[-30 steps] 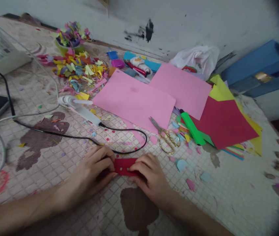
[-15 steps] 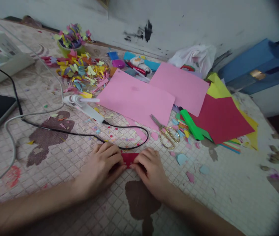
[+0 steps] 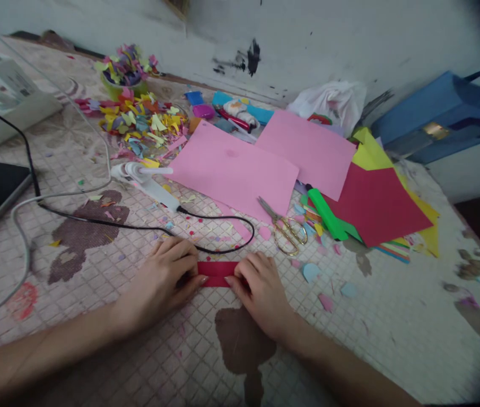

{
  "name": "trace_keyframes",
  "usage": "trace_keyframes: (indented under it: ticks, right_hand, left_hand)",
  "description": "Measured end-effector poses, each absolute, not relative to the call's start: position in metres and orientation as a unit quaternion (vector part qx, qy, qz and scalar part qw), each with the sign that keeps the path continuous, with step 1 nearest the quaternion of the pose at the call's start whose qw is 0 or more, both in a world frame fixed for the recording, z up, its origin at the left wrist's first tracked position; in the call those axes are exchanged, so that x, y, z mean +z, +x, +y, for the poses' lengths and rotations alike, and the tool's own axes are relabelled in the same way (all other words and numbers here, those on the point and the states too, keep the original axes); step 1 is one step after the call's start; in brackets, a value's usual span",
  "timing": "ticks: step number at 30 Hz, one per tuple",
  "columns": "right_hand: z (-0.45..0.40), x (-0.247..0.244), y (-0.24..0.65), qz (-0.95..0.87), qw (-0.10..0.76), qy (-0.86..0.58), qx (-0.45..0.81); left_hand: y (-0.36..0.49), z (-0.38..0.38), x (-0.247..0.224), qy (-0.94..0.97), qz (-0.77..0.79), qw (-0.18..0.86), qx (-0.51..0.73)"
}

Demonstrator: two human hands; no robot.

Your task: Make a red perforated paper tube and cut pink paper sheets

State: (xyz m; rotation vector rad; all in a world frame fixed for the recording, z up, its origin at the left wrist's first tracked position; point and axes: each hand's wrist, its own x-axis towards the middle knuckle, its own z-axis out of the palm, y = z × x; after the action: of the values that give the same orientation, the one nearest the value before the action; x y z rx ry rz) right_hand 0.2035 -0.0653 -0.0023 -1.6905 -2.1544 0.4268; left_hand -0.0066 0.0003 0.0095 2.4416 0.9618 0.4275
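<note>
Toward the near side of the counter (image 3: 392, 322), as the head view showed it, a red strip (image 3: 218, 275) lay stretched between two hands, with a lengthwise line across it that looked like a fold. The left hand (image 3: 168, 277) had its grip on one end, thumb in front and fingers curled over the top; the right hand (image 3: 262, 291) pinched the other end in much the same way. Just beyond the strip ran a black cable (image 3: 253, 230), looping out from a white tool (image 3: 159, 193), and gold-handled scissors (image 3: 283, 223) lay farther off to the right, near two overlapping pink sheets (image 3: 235, 167). The likeliest trouble, I judged, was a crooked crease: if one thumb pressed harder or sat higher than the other, the edges could drift out of line. Uneven pulling at the ends might also have wrinkled or torn the strip, and a knuckle of the left hand catching the cable could have dragged the white tool about. Loose scraps (image 3: 311, 273) nearby might have slipped under the fold, too. Compared with the frame half a second earlier, the left hand had moved away from the right, so the gap between the thumbs was wider and more of the red showed, while the scissors and pink sheets kept their arrangement.
</note>
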Motion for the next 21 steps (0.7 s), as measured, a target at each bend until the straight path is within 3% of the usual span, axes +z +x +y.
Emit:
trace_keyframes:
  ticks: [21]
  right_hand:
    - [-0.066,0.001,0.217,-0.762,0.281,-0.538,0.225]
  left_hand:
    - [-0.018,-0.009,0.012,0.874,0.351,0.276,0.19]
